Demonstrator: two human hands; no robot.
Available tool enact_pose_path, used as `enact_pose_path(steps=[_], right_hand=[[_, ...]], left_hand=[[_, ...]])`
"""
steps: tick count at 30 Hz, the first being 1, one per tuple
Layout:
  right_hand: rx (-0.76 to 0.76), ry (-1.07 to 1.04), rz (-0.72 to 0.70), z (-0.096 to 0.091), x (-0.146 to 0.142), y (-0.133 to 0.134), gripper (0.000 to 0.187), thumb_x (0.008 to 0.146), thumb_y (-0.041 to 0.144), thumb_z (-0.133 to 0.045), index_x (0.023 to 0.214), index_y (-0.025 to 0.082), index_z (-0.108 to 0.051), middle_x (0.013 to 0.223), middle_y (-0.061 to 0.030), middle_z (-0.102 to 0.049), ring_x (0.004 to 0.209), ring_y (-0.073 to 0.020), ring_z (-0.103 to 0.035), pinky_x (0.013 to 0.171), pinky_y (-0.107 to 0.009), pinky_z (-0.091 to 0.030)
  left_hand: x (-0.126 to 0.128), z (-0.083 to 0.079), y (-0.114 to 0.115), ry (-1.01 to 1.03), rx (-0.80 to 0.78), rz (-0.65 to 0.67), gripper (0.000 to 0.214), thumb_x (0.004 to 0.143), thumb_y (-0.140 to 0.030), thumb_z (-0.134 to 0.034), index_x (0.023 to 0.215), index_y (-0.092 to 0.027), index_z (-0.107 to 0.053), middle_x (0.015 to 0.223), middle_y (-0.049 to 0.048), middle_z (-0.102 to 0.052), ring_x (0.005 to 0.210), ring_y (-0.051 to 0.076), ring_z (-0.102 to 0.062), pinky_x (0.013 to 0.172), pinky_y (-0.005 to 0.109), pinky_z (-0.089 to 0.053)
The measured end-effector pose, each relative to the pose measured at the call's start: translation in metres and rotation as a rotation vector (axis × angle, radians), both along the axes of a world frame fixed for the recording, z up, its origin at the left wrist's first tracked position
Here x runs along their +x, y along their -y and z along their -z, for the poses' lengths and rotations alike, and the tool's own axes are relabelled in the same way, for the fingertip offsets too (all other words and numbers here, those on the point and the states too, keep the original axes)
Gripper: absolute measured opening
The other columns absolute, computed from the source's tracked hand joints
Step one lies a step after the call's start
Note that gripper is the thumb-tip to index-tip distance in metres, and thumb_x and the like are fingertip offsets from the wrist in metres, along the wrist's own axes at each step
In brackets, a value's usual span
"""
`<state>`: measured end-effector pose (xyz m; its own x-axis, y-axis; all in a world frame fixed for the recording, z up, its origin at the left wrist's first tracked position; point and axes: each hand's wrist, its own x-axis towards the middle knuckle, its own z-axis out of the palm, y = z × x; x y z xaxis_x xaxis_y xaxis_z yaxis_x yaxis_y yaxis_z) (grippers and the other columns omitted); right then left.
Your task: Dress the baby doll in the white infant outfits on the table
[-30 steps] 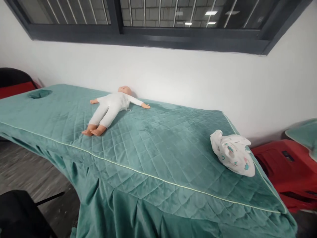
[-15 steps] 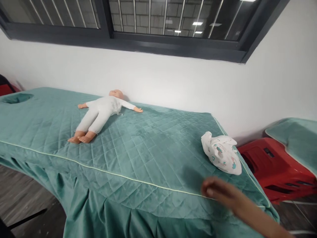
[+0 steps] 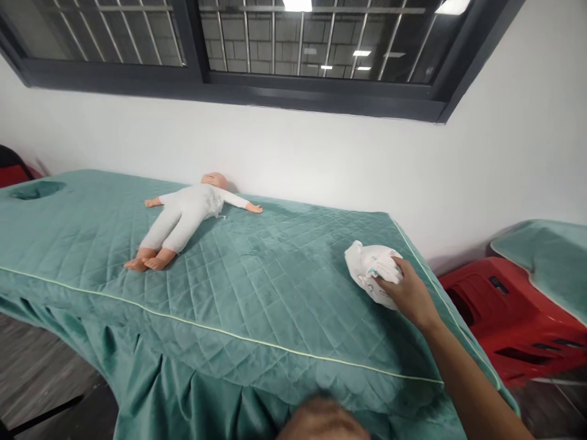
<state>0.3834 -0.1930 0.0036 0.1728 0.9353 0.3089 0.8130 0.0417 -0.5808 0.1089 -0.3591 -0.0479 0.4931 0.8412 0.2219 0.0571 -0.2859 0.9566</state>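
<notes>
On the right part of the green quilted bed, my right hand (image 3: 406,293) is closed on a bunched white cloth (image 3: 369,269) with small coloured prints. The palm side and some of the fingers are hidden, and whether the cloth is a garment or a wrap does not show. At the bottom edge of the view, my left hand (image 3: 323,421) appears as a blurred, cut-off shape over the bed's front side; its fingers cannot be made out. Farther left, a baby doll (image 3: 186,211) in a white body suit lies on its back, arms spread, apart from both hands.
The bed's green quilted cover (image 3: 275,293) hangs in folds at the front and has a face hole (image 3: 36,189) at the far left. A white wall with a barred window (image 3: 316,43) stands behind. Red plastic stools (image 3: 513,318) are at the right.
My right hand has reached forward, closed on the white cloth and drawn it a little to the left. My left hand has come in at the bottom edge. The doll lies unchanged.
</notes>
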Motion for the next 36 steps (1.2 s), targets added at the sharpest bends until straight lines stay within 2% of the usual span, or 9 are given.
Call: enact_pose_path(steps=[2, 6, 9, 12, 17, 23, 28, 33, 36], right_hand=[[0.174, 0.045, -0.204, -0.009, -0.022, -0.003, 0.058, 0.079, 0.041, -0.065, 0.131, 0.018, -0.052, 0.13, -0.0148, -0.063, 0.113, -0.0317, -0.062, 0.096, -0.046, -0.049], [0.449, 0.317, -0.456, -0.019, -0.081, -0.013, 0.045, 0.083, 0.02, -0.062, 0.127, 0.02, -0.057, 0.133, -0.0154, -0.06, 0.123, -0.0321, -0.055, 0.1, -0.049, -0.044], [0.563, 0.458, -0.572, -0.013, -0.122, -0.024, 0.034, 0.086, 0.009, -0.055, 0.117, 0.022, -0.063, 0.139, -0.0131, -0.058, 0.131, -0.0297, -0.048, 0.11, -0.053, -0.034], [0.585, 0.507, -0.684, 0.003, -0.146, -0.032, 0.032, 0.089, 0.004, -0.048, 0.105, 0.024, -0.067, 0.139, -0.0088, -0.06, 0.132, -0.0259, -0.048, 0.116, -0.055, -0.026], [0.563, 0.386, -0.626, 0.026, -0.148, -0.039, 0.033, 0.084, -0.002, -0.047, 0.098, 0.022, -0.063, 0.129, -0.0089, -0.063, 0.123, -0.0249, -0.053, 0.113, -0.053, -0.031], [0.51, 0.198, -0.526, 0.031, -0.133, -0.046, 0.01, 0.085, 0.018, -0.065, 0.089, 0.022, -0.057, 0.118, -0.0102, -0.064, 0.108, -0.0278, -0.055, 0.094, -0.047, -0.042], [0.462, -0.011, -0.568, 0.027, -0.13, -0.046, 0.022, 0.085, 0.038, -0.071, 0.078, 0.023, -0.058, 0.119, -0.0089, -0.063, 0.111, -0.0277, -0.054, 0.096, -0.047, -0.041], [0.505, -0.454, -0.311, 0.024, -0.116, -0.044, 0.028, 0.089, 0.035, -0.064, 0.068, 0.02, -0.057, 0.112, -0.0069, -0.064, 0.107, -0.0226, -0.057, 0.097, -0.04, -0.041], [0.407, -0.793, -0.193, 0.024, -0.107, -0.045, 0.031, 0.092, 0.044, -0.058, 0.076, 0.019, -0.064, 0.102, -0.0039, -0.065, 0.094, -0.0188, -0.059, 0.085, -0.033, -0.045]], left_hand=[[-0.004, -0.012, -0.029, 0.013, 0.023, -0.083, 0.027, 0.094, -0.038, -0.055, 0.118, -0.04, -0.068, 0.123, 0.0005, -0.071, 0.119, 0.022, -0.063, 0.105, 0.042, -0.05], [-0.022, -0.03, -0.12, 0.18, 0.043, -0.413, 0.057, 0.083, -0.031, -0.072, 0.137, -0.03, -0.054, 0.144, 0.0088, -0.054, 0.132, 0.027, -0.051, 0.108, 0.041, -0.044], [-0.039, -0.026, -0.176, 0.402, -0.049, -0.51, 0.081, 0.074, -0.029, -0.081, 0.146, -0.028, -0.043, 0.153, 0.0113, -0.044, 0.135, 0.028, -0.048, 0.106, 0.039, -0.044], [-0.053, -0.016, -0.203, 0.494, -0.1, -0.593, 0.071, 0.071, -0.03, -0.084, 0.135, -0.022, -0.054, 0.138, 0.0116, -0.059, 0.123, 0.027, -0.057, 0.104, 0.039, -0.044], [-0.066, -0.011, -0.216, 0.42, -0.187, -0.768, 0.034, 0.067, -0.035, -0.085, 0.092, -0.015, -0.073, 0.102, 0.0101, -0.075, 0.102, 0.03, -0.065, 0.096, 0.042, -0.047], [-0.073, -0.015, -0.221, 0.813, -0.273, -0.694, 0.041, 0.069, -0.03, -0.083, 0.105, -0.015, -0.071, 0.113, 0.0114, -0.074, 0.113, 0.029, -0.065, 0.102, 0.042, -0.046], [-0.08, -0.013, -0.22, 0.966, -0.27, -0.634, 0.035, 0.072, -0.033, -0.077, 0.104, -0.019, -0.07, 0.113, 0.0065, -0.074, 0.116, 0.027, -0.064, 0.103, 0.039, -0.048], [-0.088, -0.006, -0.214, 0.946, -0.38, -0.565, 0.02, 0.074, -0.037, -0.073, 0.082, -0.019, -0.072, 0.087, 0.0062, -0.075, 0.1, 0.028, -0.069, 0.093, 0.038, -0.054], [-0.09, -0.004, -0.21, 0.94, -0.413, -0.487, 0.014, 0.072, -0.033, -0.072, 0.073, -0.02, -0.069, 0.08, 0.0053, -0.073, 0.09, 0.026, -0.069, 0.088, 0.038, -0.056]])
